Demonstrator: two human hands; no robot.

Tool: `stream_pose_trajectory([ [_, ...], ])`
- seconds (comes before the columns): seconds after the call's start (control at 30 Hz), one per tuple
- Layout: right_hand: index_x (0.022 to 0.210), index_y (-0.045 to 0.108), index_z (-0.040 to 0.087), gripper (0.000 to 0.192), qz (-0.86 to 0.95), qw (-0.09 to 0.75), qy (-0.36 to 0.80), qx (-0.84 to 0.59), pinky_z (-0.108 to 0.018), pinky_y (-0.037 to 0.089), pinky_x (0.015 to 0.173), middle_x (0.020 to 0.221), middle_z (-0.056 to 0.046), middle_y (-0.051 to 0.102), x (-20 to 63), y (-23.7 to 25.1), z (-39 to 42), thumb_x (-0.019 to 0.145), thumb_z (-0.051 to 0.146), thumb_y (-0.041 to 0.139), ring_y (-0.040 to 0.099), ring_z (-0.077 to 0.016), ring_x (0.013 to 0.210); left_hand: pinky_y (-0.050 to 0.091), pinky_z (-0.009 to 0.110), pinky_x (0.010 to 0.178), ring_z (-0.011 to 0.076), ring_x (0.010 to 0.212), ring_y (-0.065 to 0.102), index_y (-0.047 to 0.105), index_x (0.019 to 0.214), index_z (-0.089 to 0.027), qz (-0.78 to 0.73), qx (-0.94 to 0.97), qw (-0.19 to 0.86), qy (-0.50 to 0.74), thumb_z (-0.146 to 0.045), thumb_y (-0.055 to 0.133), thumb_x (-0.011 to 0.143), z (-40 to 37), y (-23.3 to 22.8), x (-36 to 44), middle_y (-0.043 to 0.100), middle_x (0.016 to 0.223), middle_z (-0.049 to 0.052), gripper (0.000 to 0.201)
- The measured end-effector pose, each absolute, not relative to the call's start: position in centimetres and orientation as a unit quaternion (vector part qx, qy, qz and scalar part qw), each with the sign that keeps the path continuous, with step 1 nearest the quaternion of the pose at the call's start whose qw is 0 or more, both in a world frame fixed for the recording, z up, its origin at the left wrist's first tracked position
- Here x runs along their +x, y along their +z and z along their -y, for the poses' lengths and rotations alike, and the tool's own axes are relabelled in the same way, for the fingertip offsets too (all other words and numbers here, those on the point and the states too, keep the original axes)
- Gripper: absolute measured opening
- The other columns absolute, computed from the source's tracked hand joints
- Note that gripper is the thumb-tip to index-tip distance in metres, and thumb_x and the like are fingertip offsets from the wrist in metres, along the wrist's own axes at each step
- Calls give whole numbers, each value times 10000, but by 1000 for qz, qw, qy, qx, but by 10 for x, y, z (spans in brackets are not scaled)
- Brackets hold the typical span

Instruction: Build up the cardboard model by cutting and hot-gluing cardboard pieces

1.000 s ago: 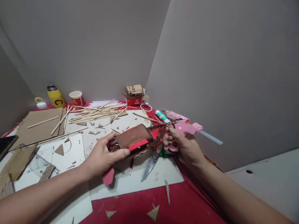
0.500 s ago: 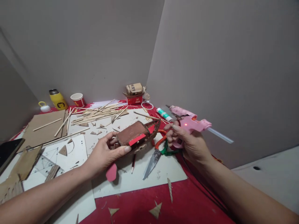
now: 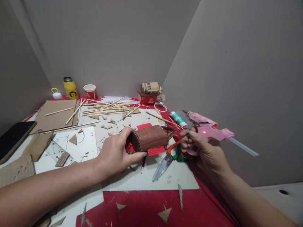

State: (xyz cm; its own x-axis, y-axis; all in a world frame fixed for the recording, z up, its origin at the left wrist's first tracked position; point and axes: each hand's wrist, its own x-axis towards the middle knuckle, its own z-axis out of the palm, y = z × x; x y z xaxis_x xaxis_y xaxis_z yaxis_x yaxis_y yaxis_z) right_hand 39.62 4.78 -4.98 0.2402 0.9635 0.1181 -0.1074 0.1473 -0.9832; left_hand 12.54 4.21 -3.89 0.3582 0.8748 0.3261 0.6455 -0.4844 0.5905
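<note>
My left hand (image 3: 117, 148) grips a small brown cardboard boat model (image 3: 152, 138) between thumb and fingers. A curved brown cover forms its top, and red corrugated strips (image 3: 156, 151) stick out along both sides. My right hand (image 3: 201, 143) is wrapped round a pink hot glue gun (image 3: 210, 130) whose red light is lit. Its nozzle points away to the upper left, apart from the model, and a clear glue stick (image 3: 245, 147) juts from its rear. Scissors (image 3: 163, 165) with orange and green handles lie on the table below, partly hidden by my right hand.
Thin wooden sticks (image 3: 107, 108) are piled behind the model, among cardboard scraps. A glue stick tube (image 3: 178, 119), a paper cup (image 3: 90, 92), a yellow bottle (image 3: 70, 89) and a small cardboard model (image 3: 150, 88) stand or lie farther back. At left lies a phone (image 3: 16, 138).
My left hand has turned the boat model, so its rounded end and the red strips on both sides now show. The view has shifted left. My right hand still holds the glue gun.
</note>
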Motion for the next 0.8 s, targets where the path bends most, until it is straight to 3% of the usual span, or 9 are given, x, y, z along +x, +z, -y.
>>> stream_pose_trajectory([
  [0.37, 710, 660, 198, 297, 438, 619, 438, -482, -190, 432, 398, 599, 5, 577, 398, -51, -48, 655, 431, 836, 509, -96, 477, 410, 327, 604, 180, 661, 553, 535, 1043, -189, -456, 812, 172, 320, -470, 695, 770, -44, -39, 124, 617, 788, 12, 423],
  [0.63, 809, 710, 173, 371, 440, 579, 474, -497, -227, 485, 437, 625, -16, 614, 395, -53, -47, 667, 498, 818, 553, -116, 479, 457, 352, 676, 219, 783, 606, 546, 1035, -226, -505, 762, 263, 309, -472, 754, 718, -40, -31, 130, 668, 881, 20, 451],
  [0.8, 876, 681, 205, 358, 446, 563, 462, -520, -233, 502, 466, 716, -18, 652, 393, -61, -46, 690, 482, 812, 598, -135, 556, 474, 356, 693, 226, 819, 625, 552, 1070, -233, -481, 784, 228, 319, -435, 765, 716, -35, -29, 131, 686, 944, 31, 460],
])
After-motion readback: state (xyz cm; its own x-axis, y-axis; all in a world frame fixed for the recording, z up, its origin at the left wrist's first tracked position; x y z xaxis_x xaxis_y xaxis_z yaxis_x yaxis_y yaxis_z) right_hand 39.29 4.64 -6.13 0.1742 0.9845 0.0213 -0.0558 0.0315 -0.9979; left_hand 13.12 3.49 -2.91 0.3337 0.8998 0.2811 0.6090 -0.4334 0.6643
